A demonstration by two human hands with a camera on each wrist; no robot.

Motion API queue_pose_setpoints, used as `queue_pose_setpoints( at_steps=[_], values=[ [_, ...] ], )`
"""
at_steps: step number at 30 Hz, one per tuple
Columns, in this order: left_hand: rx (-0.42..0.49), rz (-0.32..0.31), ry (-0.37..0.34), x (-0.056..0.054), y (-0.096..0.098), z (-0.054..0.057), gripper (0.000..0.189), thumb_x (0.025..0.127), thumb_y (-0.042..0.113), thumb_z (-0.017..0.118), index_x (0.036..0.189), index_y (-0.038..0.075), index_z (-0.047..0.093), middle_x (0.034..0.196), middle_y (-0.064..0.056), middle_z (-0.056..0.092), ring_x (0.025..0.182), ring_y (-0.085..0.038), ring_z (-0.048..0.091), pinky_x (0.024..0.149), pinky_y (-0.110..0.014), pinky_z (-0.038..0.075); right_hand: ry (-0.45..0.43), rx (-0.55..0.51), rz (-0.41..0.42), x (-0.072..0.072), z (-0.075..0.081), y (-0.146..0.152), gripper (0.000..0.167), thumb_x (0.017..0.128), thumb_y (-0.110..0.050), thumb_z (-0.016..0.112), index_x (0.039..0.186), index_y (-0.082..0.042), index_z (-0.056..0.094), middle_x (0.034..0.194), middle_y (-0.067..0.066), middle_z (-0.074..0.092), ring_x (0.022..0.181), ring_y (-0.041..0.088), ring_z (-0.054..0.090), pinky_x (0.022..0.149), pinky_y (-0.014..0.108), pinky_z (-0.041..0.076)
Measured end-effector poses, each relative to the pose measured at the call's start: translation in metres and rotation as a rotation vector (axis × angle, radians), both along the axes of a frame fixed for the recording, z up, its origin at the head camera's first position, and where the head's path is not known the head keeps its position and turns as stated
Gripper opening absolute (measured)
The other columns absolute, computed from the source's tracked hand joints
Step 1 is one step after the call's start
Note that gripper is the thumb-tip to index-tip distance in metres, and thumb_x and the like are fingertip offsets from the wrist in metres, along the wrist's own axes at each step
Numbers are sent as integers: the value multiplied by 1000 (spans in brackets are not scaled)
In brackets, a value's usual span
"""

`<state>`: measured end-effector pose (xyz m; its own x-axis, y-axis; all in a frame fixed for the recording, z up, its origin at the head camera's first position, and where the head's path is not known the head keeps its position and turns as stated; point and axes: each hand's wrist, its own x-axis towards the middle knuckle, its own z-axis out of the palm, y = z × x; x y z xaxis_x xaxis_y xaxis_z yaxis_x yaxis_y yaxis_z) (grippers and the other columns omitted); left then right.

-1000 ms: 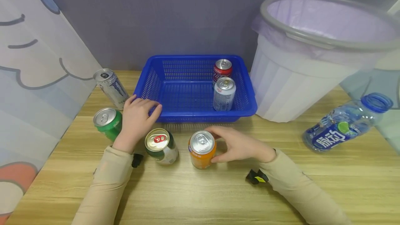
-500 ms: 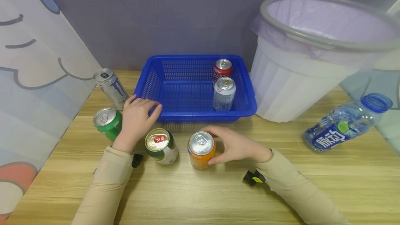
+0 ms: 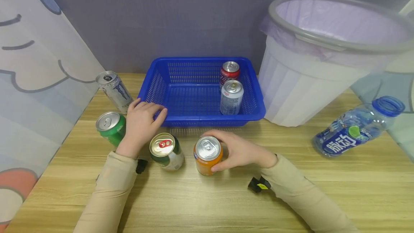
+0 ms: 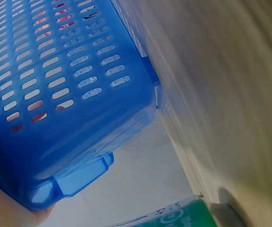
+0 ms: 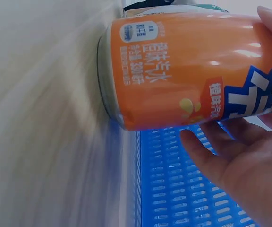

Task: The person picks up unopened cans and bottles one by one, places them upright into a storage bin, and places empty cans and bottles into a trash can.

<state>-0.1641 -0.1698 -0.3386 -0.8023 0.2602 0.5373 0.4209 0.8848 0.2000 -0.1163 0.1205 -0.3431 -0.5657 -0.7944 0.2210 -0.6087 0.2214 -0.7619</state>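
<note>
My right hand (image 3: pixel 240 150) is around an orange soda can (image 3: pixel 207 164), its thumb on the near side and its fingers reaching round the far side. The can is upright at the table surface in front of the blue basket; in the right wrist view the soda can (image 5: pixel 188 71) shows its printed label. My left hand (image 3: pixel 142 121) grips the front left corner of the blue plastic basket (image 3: pixel 197 118); in the left wrist view, skin shows through the slots of the basket (image 4: pixel 79 127). A dark green can with a gold top (image 3: pixel 166 152) stands between the hands.
Inside the basket, a red can (image 3: pixel 230 73) and a silver can (image 3: pixel 231 98) stand at the right. A green can (image 3: pixel 111 127) and a tall white can (image 3: pixel 114 91) are left of my left hand. A lined white bin (image 3: pixel 294 78) and a clear blue-labelled bottle (image 3: pixel 352 130) occupy the right.
My right hand has moved slightly left, closing in around the orange soda can, which has shifted a little left. The left hand and the basket stay in place.
</note>
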Motion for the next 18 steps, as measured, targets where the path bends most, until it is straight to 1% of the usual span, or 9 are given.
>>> queue_pose_setpoints(
  at_steps=[4,10,14,18],
  values=[
    [2,-3,2,0,0,0,34,92,31,51,92,4,71,91,-12,72,92,-33,62,105,-51,30,-28,-8,-13,1,1,-4,76,66,-20,85,129,-1,47,119,3,61,113,14,56,103,34,42],
    [3,-5,-6,0,1,0,34,93,31,51,92,4,71,91,-13,72,92,-33,62,105,-51,30,-70,-53,-17,0,-2,-7,72,66,-14,85,127,0,49,114,6,63,109,14,58,100,32,44],
    [2,-5,-3,1,1,2,34,93,31,52,93,3,71,92,-13,72,92,-33,62,106,-52,30,-120,-101,2,0,-2,-9,67,68,-10,82,125,0,50,111,9,65,107,14,59,98,31,46],
    [4,1,3,2,1,3,34,92,31,52,92,3,71,92,-13,72,92,-34,62,105,-52,31,-168,-136,47,-4,-2,-13,64,68,-8,81,124,0,51,108,11,65,104,14,60,97,31,47]
  ],
)
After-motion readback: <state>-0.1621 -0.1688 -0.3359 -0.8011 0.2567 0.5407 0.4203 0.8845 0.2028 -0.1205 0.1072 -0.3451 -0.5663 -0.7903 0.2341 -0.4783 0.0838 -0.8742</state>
